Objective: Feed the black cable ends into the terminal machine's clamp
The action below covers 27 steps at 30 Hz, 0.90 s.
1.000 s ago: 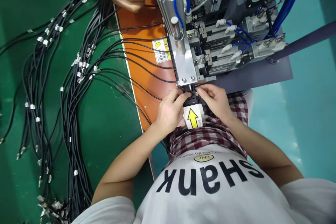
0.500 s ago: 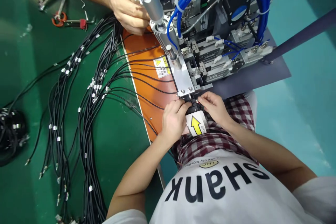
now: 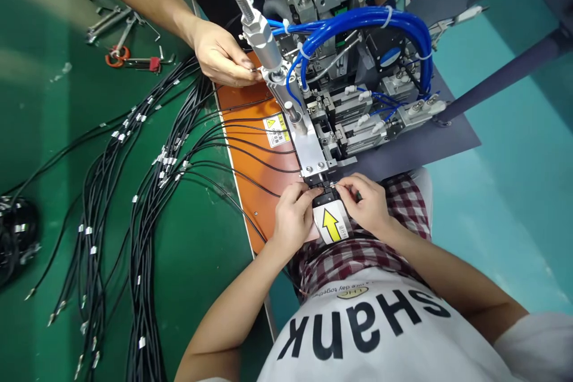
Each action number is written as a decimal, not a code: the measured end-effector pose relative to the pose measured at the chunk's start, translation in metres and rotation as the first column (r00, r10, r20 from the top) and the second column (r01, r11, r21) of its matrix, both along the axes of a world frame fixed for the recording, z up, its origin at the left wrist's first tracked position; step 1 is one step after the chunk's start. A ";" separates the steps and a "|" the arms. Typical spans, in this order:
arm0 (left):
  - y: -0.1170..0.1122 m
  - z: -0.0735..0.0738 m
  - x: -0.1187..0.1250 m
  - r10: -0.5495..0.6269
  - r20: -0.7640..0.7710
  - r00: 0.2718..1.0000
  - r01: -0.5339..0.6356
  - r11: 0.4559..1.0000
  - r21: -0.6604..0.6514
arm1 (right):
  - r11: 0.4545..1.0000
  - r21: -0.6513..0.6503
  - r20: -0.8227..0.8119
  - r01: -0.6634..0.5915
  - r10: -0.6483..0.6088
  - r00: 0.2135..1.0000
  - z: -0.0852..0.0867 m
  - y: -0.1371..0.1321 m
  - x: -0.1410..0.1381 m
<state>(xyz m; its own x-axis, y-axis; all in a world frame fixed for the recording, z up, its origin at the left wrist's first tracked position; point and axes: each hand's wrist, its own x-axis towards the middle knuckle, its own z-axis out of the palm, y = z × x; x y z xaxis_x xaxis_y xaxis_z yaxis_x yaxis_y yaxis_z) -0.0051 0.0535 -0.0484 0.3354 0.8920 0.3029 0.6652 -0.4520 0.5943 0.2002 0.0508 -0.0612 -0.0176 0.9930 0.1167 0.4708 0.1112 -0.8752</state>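
Note:
My left hand [image 3: 293,215] is closed at the front end of the machine, its thumb and fingertips over a small black fixture [image 3: 324,195]. A black cable [image 3: 257,182] runs in under its knuckles; the grip itself is hidden. From the other side, my right hand [image 3: 367,206] pinches a tiny light-coloured piece at the fixture's right edge, too small to name. Below the fixture, between my hands, is a white label with a yellow arrow [image 3: 331,225]. Just above rises a silver metal plate [image 3: 310,155] that carries an upright cylinder [image 3: 264,42].
A co-worker's hand [image 3: 226,55] touches the machine's far left side. Bundled black cables [image 3: 147,250] cover much of the green table [image 3: 215,310]. Hand tools [image 3: 129,62] lie at the back left. Blue hoses [image 3: 367,21] arch over the machine, and a grey post [image 3: 501,77] slants at right.
The view has shifted, showing more of the machine's far side. The co-worker's fingers now pinch close to the cylinder's base. My hands stay at the fixture, my right fingertips slightly closer in.

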 end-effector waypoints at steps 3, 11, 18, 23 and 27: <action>0.000 0.002 0.001 0.007 -0.008 1.000 -0.007 1.000 0.008 | 0.994 -0.106 -0.107 -0.030 0.018 0.994 -0.006 0.005 0.002; -0.003 0.005 0.002 0.048 -0.047 0.998 -0.047 0.999 0.023 | 0.873 -0.470 -0.555 -0.128 -0.180 0.812 -0.024 0.008 0.003; -0.003 0.012 0.003 0.058 -0.034 0.998 -0.060 0.998 -0.037 | 0.835 -0.525 -0.583 -0.164 -0.212 0.784 -0.018 0.012 -0.002; -0.005 0.013 0.001 0.029 -0.047 0.998 -0.031 0.998 -0.047 | 0.815 -0.545 -0.586 -0.195 -0.204 0.784 -0.016 0.016 0.001; -0.009 0.009 -0.001 0.021 -0.067 0.998 -0.021 1.000 0.000 | 0.811 -0.546 -0.596 -0.211 -0.199 0.778 -0.015 0.015 0.000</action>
